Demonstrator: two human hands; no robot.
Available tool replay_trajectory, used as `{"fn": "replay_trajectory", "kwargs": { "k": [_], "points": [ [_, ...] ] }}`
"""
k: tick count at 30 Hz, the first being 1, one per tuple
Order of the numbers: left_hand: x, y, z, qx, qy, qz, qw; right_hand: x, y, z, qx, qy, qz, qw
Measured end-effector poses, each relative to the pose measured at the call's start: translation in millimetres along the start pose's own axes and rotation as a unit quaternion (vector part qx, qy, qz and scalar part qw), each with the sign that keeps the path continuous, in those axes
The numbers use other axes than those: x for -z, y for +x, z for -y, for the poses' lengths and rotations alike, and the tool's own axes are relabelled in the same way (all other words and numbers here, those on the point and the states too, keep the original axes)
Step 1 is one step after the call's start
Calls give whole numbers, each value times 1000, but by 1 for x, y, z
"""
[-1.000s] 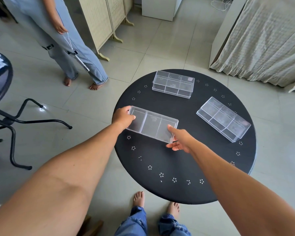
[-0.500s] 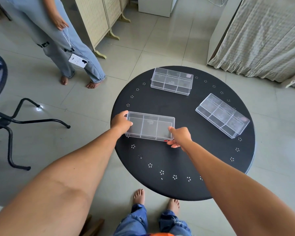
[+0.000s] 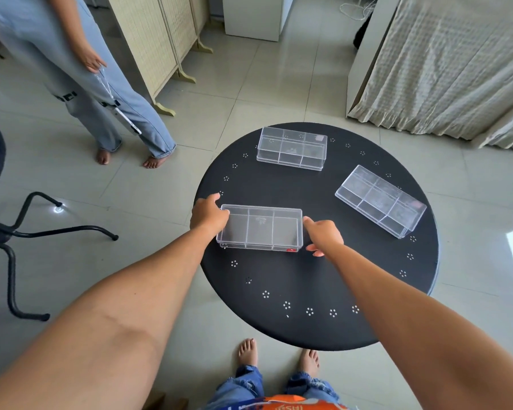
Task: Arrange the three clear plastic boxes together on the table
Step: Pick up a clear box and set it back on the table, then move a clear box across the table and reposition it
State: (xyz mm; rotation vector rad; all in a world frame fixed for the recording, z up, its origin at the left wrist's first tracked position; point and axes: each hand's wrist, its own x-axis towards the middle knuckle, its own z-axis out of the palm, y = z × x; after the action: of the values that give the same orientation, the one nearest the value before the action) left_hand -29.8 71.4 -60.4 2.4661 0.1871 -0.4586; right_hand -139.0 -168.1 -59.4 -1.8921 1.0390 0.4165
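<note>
Three clear plastic boxes with inner dividers lie apart on the round black table (image 3: 323,291). The near box (image 3: 259,227) rests flat at the table's left side. My left hand (image 3: 208,216) grips its left end and my right hand (image 3: 323,236) grips its right end. A second box (image 3: 292,148) sits at the far edge of the table. The third box (image 3: 380,200) lies at an angle on the right side.
Another person (image 3: 80,81) stands barefoot at the upper left, holding a phone on a strap. A black metal chair frame (image 3: 15,232) is at the left. A folding screen (image 3: 160,45) and a curtain (image 3: 444,63) stand behind the table. My bare feet (image 3: 279,353) are below the table's edge.
The near box was raised and slanted a second ago; both hands have turned it square and lowered it flat onto the table's left side.
</note>
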Motion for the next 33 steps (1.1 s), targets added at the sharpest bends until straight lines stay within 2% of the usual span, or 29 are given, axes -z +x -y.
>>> {"fn": "replay_trajectory", "kwargs": {
  "k": [4,9,16,20,22,27,33],
  "points": [
    [5,7,-29,-58,16,0,998,20,3,-2,12,10,-41,999],
    [-10,6,-80,-121,12,41,992,56,2,-20,52,2,-108,993],
    [-65,-4,-154,-193,36,131,972,126,21,-65,9,48,-199,979],
    [-104,-8,-190,-204,46,181,961,163,35,-87,-2,44,-233,972],
    [-122,-9,-204,-200,50,205,957,177,43,-99,2,42,-210,977],
    [-160,-4,-222,-174,48,238,954,200,69,-124,20,-26,-93,995],
    [-185,4,-225,-137,1,262,955,210,98,-136,57,-13,-31,998]
  ]
}}
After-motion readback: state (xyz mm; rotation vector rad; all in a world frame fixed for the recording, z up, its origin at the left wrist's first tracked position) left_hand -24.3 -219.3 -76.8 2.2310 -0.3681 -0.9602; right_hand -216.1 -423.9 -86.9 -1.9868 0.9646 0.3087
